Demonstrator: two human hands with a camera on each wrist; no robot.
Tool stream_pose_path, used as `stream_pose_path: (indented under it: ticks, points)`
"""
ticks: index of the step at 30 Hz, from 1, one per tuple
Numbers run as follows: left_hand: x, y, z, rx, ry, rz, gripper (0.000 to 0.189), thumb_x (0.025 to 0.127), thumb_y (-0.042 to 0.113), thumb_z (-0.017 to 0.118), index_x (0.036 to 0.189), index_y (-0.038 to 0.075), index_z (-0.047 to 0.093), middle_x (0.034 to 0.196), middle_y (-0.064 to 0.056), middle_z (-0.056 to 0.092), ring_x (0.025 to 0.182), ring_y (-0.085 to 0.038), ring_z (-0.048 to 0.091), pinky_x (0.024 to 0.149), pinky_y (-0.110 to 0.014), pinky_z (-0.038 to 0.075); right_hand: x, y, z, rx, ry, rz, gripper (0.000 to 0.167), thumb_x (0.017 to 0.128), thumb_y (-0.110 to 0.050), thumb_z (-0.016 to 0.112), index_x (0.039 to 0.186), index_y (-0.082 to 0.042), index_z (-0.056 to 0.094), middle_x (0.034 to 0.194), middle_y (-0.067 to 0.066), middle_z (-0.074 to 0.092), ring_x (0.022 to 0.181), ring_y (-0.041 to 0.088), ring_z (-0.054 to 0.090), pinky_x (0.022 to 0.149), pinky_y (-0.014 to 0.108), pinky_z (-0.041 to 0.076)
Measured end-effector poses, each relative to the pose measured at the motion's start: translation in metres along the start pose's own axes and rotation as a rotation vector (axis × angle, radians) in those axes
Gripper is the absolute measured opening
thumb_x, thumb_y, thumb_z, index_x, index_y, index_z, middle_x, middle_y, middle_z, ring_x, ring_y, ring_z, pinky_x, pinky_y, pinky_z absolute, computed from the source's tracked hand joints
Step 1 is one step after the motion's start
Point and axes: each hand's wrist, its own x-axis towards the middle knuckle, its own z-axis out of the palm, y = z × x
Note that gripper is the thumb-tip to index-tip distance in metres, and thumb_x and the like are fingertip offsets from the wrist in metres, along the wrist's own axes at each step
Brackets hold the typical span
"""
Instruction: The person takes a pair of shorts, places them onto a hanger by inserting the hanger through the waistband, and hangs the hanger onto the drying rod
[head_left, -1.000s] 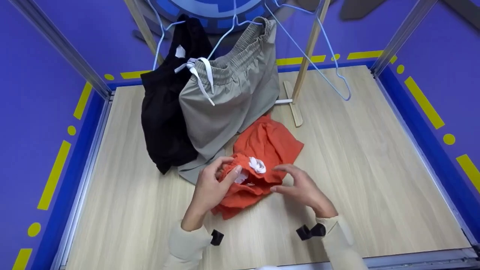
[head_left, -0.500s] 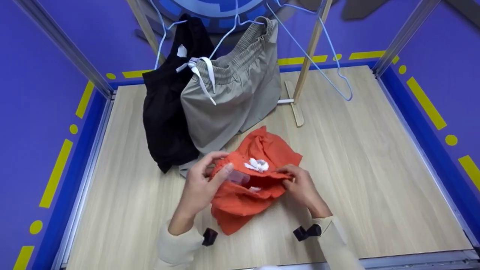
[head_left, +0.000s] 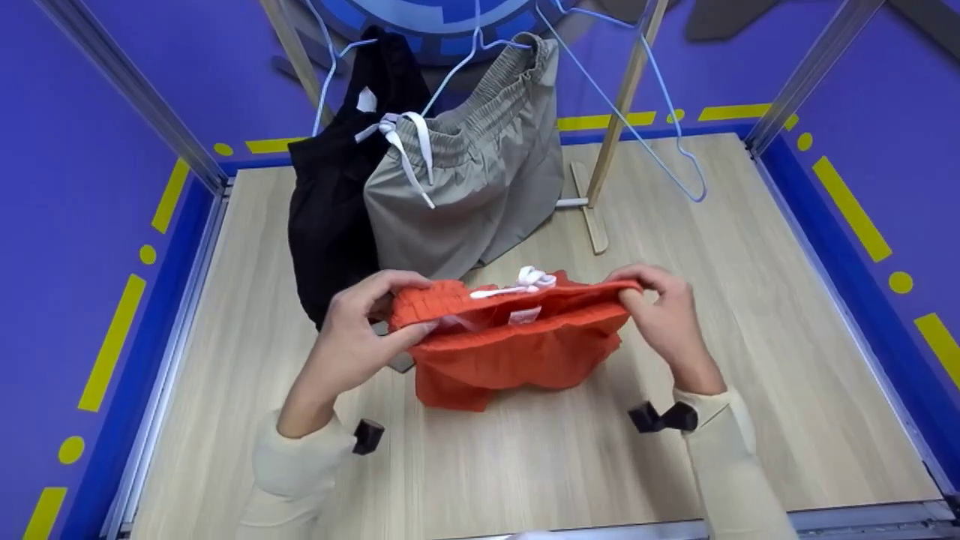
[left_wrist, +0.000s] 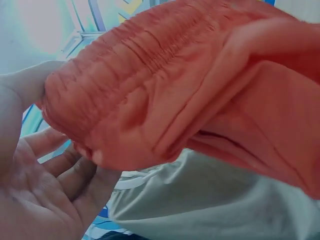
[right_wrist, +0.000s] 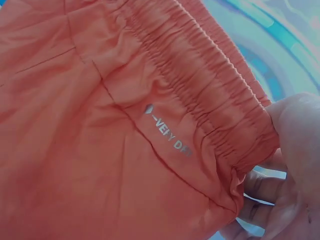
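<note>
Orange shorts (head_left: 517, 356) hang between both hands, their elastic waistband spread and its opening facing up. My left hand (head_left: 352, 334) grips the left end of the waistband between thumb and fingers. The right end is pinched by my right hand (head_left: 667, 319). A white drawstring (head_left: 534, 280) is tied at the far side of the waistband, and a white label (head_left: 524, 315) shows inside. In the left wrist view, the gathered waistband (left_wrist: 115, 65) sits between thumb and fingers. Small printed lettering (right_wrist: 167, 132) marks the fabric in the right wrist view.
Grey shorts (head_left: 465, 195) with a white drawstring and black shorts (head_left: 334, 217) hang on light blue hangers behind the orange pair. A bare blue hanger (head_left: 686, 169) hangs at the right, beside a wooden rack post (head_left: 619, 112). Purple walls enclose the wooden tabletop (head_left: 757, 360).
The right hand has taken hold of the waistband's right end. Both hands have moved apart, stretching the waistband wide and lifting the orange shorts off their bunched position.
</note>
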Motion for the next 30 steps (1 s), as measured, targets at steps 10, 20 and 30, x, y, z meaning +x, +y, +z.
stream_pose_path:
  ticks: [10, 20, 30]
  points:
    - [0.017, 0.022, -0.022, 0.086, 0.138, 0.138, 0.042, 0.083, -0.010, 0.058, 0.116, 0.014, 0.066, 0.105, 0.002, 0.064, 0.083, -0.008, 0.058, 0.072, -0.020, 0.049, 0.024, -0.060, -0.026, -0.043, 0.057, -0.316, 0.026, 0.082, 0.012, 0.056, 0.093, -0.003, 0.075, 0.089, 0.012, 0.068, 0.087, 0.008, 0.053, 0.080, 0.021, 0.039]
    - [0.029, 0.047, -0.032, 0.052, 0.310, 0.275, 0.039, 0.084, -0.011, 0.056, 0.115, 0.010, 0.067, 0.106, -0.002, 0.066, 0.090, -0.012, 0.059, 0.080, -0.023, 0.049, 0.027, -0.111, -0.033, 0.007, 0.143, -0.452, 0.021, 0.081, 0.011, 0.055, 0.088, 0.005, 0.073, 0.087, 0.019, 0.069, 0.087, 0.010, 0.053, 0.077, 0.023, 0.037]
    - [0.030, -0.006, -0.011, -0.041, 0.195, 0.041, 0.041, 0.084, -0.010, 0.057, 0.121, 0.000, 0.043, 0.104, -0.009, 0.067, 0.081, -0.020, 0.064, 0.074, -0.020, 0.052, 0.028, -0.042, -0.016, -0.118, -0.096, -0.223, 0.028, 0.086, 0.005, 0.055, 0.095, -0.013, 0.075, 0.092, 0.001, 0.068, 0.085, 0.011, 0.053, 0.076, 0.020, 0.042]
